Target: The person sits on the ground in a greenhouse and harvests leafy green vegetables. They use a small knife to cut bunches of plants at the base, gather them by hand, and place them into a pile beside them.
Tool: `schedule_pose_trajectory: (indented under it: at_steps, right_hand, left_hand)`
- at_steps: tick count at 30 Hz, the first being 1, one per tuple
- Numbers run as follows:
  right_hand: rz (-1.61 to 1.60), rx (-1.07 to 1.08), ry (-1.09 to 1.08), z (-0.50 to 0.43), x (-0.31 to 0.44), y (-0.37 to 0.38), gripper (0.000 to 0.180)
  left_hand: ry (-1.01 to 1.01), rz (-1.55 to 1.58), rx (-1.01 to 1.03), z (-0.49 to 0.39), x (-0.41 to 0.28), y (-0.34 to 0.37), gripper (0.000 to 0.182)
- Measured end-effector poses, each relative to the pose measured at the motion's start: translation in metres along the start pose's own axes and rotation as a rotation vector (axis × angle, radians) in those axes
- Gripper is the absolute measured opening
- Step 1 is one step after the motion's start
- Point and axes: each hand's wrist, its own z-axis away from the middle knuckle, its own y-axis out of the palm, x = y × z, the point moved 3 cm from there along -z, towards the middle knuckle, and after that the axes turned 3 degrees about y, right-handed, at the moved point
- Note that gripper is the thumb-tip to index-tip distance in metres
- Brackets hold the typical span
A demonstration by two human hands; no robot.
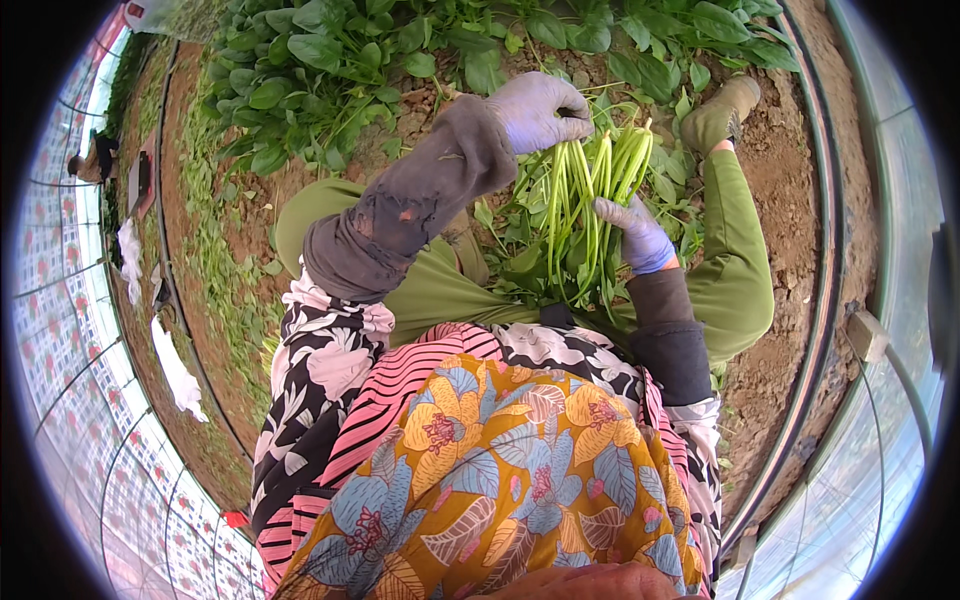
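Observation:
My left hand (541,112), in a pale purple glove, reaches over the top of a bunch of spinach-like greens (581,191), its fingers pinching a stem near the cut ends. Lower and to the right, my right hand (637,232), gloved alike, is closed around the bunch, thumb across the stems. The pale stem ends point away from me and the leaves hang towards my lap. Loose leaves lie around and beneath the bunch. Dark sleeve covers (382,217) are on both forearms; the left one is torn.
Growing leafy plants (322,67) stand ahead. My green-trousered legs (739,262) are bent on brown soil. Dark pipes or hoses (825,225) run along both sides. White plastic pieces (176,367) and a distant person (94,161) are at left; clear sheeting (907,172) is at right.

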Motion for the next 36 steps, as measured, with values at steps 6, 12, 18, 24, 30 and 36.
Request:
schedule_pose_trajectory:
  at_steps: [6, 12, 18, 24, 30, 36]
  right_hand:
    - [0.016, -0.001, 0.011, 0.0, -0.005, -0.005, 0.069]
    - [-0.024, -0.077, -0.057, 0.0, -0.001, -0.011, 0.071]
    - [0.044, -0.011, -0.136, -0.005, 0.011, 0.0, 0.08]
    - [0.129, 0.018, -0.059, -0.005, 0.022, 0.002, 0.072]
    - [0.3, 0.033, -0.084, -0.022, 0.025, 0.007, 0.058]
    - [0.165, -0.02, -0.067, -0.022, 0.022, 0.005, 0.061]
  left_hand:
    - [-0.171, 0.216, -0.328, 0.003, -0.01, -0.013, 0.037]
    - [-0.367, 0.607, 0.018, 0.006, 0.015, -0.017, 0.058]
    - [-0.104, 0.744, 0.183, -0.005, 0.012, 0.043, 0.054]
    - [0.038, 1.168, 0.146, -0.006, 0.002, 0.036, 0.05]
    - [0.089, 1.098, 0.092, -0.008, -0.009, 0.04, 0.062]
    - [0.025, 1.16, 0.098, -0.007, -0.008, 0.036, 0.069]
